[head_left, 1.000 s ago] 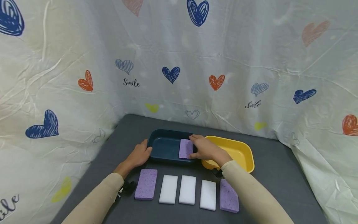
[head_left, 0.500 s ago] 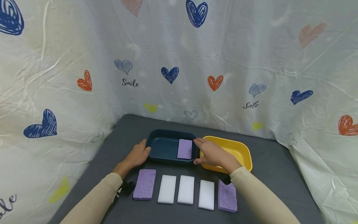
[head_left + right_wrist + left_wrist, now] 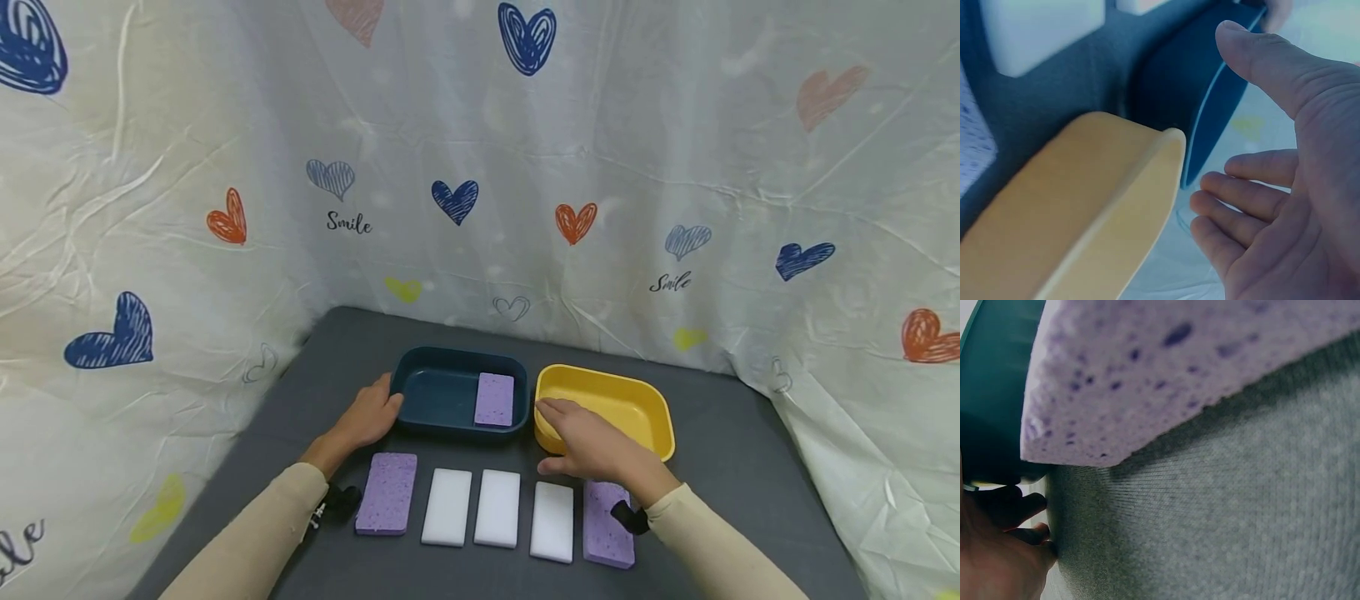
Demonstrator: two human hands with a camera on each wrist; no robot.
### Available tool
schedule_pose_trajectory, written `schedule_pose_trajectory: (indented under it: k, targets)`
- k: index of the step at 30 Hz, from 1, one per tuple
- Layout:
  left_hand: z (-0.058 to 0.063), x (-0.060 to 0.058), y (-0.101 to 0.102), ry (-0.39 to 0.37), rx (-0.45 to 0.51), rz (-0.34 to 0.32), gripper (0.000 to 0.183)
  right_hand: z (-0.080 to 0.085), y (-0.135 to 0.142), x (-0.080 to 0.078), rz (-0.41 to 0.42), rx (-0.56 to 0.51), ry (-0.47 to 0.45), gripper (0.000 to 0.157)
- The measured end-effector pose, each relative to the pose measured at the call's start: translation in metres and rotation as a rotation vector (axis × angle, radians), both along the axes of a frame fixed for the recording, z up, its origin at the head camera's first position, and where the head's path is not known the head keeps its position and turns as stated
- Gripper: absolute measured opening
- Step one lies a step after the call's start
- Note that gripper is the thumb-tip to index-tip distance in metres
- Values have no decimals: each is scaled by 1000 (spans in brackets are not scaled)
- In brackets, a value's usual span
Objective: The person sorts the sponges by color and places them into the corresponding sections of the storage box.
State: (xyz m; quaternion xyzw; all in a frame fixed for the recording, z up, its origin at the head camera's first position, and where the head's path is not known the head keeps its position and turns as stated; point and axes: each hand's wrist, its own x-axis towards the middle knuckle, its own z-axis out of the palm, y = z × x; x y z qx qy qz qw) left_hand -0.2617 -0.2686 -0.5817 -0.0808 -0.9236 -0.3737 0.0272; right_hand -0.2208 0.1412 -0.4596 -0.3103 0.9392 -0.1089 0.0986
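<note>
My left hand (image 3: pixel 369 413) rests against the outside of the left end of a dark blue rectangular tray (image 3: pixel 435 425), its thumb by the front corner. Inside the tray, toward its right end, lies a purple speckled sponge (image 3: pixel 494 399). My right hand (image 3: pixel 592 442) holds nothing and hovers over the near left side of a yellow tray (image 3: pixel 660 400), fingers apart and thumb spread. In the right wrist view the fingers (image 3: pixel 1244 194) are beside the rims of both trays. A purple sponge (image 3: pixel 1166 375) looms close in the left wrist view.
In front of the trays lies a row: a purple sponge (image 3: pixel 387 493) at left, three white sponges (image 3: pixel 447 507), and another purple sponge (image 3: pixel 608 525) at right, partly under the right wrist camera. Grey cloth (image 3: pixel 360 342) covers the table; a heart-printed curtain (image 3: pixel 510 250) hangs behind.
My right hand has left the blue tray's right end and moved right and nearer, over the yellow tray's near side. The left hand stays at the blue tray; the sponges keep their places.
</note>
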Motion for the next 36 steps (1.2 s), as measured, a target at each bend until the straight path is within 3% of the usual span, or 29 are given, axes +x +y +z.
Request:
schedule_pose_trajectory:
  k: [3,10,16,18,22,26,29,32,33,36]
  targets:
    - [-5,-3,-2,-1,-5,2,66,-2,7,9,18,-10,0,94]
    - [0,-3,-1,-13,-2,4,66,-4,20,32,21,-22,-22,93]
    - [-8,-9,-6,-20,-22,9,70,-7,34,48,32,-35,-16,94]
    - [-3,-6,-4,-19,-10,15,69,-9,40,51,39,-41,-8,94]
    - [18,5,3,-67,5,3,69,-15,50,57,40,-32,10,97]
    - [16,6,3,-105,-27,-14,73,-23,62,63,25,-25,17,100]
    - [-5,-4,-4,-93,-24,-17,79,-27,70,71,4,-31,21,101]
    - [-2,-2,-2,-93,-11,-19,78,-29,78,77,-21,-40,19,102]
    - [-6,-4,-4,-71,-11,-18,78,-29,80,79,-29,-43,18,102]
    - [13,6,2,-86,-5,-16,74,-33,86,83,-58,-46,-12,105]
